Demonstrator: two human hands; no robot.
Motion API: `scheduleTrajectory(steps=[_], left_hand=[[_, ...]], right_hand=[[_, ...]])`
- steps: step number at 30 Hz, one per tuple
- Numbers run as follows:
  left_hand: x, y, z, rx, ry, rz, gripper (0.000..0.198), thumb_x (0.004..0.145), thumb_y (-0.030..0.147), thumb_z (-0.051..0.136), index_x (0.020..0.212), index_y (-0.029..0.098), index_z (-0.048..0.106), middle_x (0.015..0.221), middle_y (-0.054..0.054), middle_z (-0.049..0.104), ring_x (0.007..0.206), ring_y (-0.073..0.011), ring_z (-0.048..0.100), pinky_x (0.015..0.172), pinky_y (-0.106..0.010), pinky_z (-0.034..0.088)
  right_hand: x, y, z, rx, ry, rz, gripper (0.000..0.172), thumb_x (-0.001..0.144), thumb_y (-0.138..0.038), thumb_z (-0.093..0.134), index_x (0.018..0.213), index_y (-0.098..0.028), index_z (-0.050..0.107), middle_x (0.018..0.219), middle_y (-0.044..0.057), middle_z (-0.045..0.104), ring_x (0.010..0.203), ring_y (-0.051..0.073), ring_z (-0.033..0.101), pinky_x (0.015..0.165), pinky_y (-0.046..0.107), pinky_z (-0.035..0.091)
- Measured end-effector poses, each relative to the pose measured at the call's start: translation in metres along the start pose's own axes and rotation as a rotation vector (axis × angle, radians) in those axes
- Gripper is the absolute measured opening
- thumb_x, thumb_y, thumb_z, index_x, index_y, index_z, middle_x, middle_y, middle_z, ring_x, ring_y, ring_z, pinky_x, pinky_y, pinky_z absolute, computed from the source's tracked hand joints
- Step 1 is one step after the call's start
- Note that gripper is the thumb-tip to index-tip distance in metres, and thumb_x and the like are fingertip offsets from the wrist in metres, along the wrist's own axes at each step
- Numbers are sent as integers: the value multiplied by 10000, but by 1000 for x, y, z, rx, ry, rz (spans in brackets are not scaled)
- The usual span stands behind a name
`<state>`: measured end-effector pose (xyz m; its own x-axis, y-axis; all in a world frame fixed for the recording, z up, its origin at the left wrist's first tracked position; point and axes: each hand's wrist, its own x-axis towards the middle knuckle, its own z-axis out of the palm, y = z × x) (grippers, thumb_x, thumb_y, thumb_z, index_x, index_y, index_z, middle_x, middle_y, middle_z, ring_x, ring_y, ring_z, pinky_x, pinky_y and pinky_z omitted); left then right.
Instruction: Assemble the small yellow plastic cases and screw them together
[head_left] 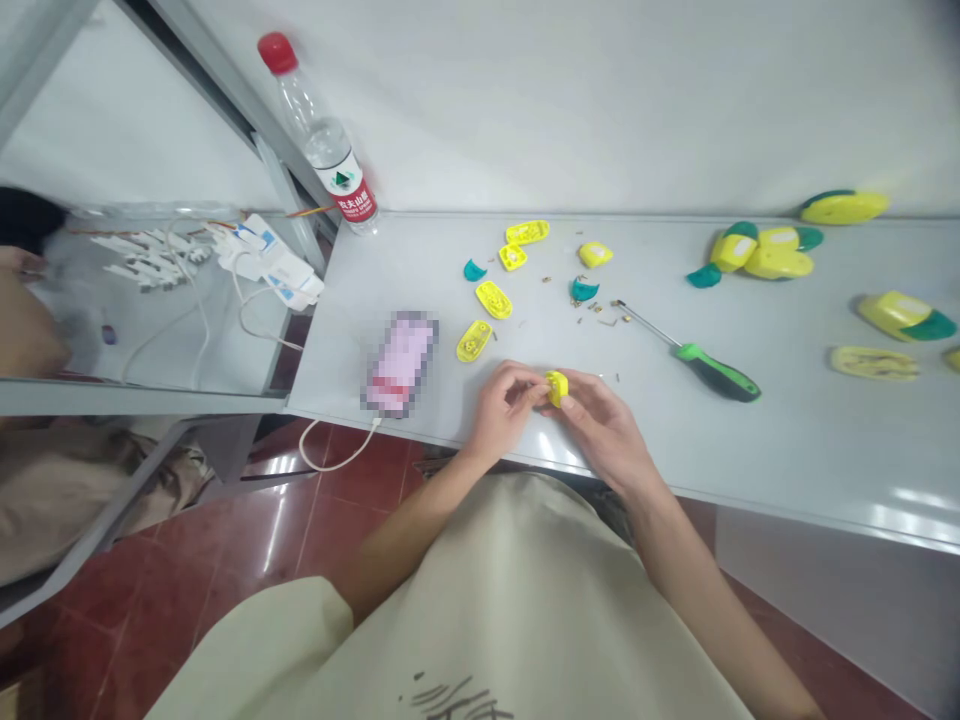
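Okay so the left hand (pixel 504 408) and right hand (pixel 609 428) are both pinching a small yellow piece (pixel 557 386), holding it over the grey table (pixel 787 450) near its front edge. Green-handled screwdriver (pixel 712 370) is lying beyond the right hand, its tip pointing toward some tiny metal bits (pixel 598 309).

Smooth plastic piece (pixel 558 387), glossy tabletop (pixel 787 455)

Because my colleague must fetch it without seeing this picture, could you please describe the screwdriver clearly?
On the grey table, look just beyond the right hand, to its right. There lies the screwdriver, its thin metal shaft pointing toward small metal parts. Its green-and-black handle sets it apart from the yellow and teal shells on either side.
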<state>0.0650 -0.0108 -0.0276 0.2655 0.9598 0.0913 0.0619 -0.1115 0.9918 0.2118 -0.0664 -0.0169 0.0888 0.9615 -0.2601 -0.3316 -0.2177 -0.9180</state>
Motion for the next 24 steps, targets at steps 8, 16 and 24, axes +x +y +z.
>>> scheduleTrajectory(steps=[8, 16, 24], left_hand=[[-2, -3, -1, 29, 12, 5, 193, 922, 364, 639, 868, 179, 654, 896, -37, 632, 817, -122, 586, 719, -254, 453], [-2, -7, 0, 125, 28, 1, 206, 933, 369, 618, 853, 183, 653, 879, -37, 637, 779, -119, 568, 709, -254, 450], [-2, -6, 4, 129, 58, -20, 201, 924, 383, 633, 892, 194, 696, 898, -42, 673, 799, -128, 603, 702, -259, 466]], right_hand=[[-8, 5, 18, -159, 212, -105, 287, 826, -398, 762, 1074, -272, 689, 1102, 50, 745, 935, 210, 726, 933, 448, 582], [-8, 7, 17, -404, 273, -211, 295, 848, -412, 725, 1111, -281, 750, 1157, 66, 720, 953, 215, 711, 832, 392, 603], [-3, 1, 12, -354, 246, -89, 364, 844, -452, 720, 1155, -267, 752, 1048, 45, 747, 726, 166, 684, 691, 366, 613]])
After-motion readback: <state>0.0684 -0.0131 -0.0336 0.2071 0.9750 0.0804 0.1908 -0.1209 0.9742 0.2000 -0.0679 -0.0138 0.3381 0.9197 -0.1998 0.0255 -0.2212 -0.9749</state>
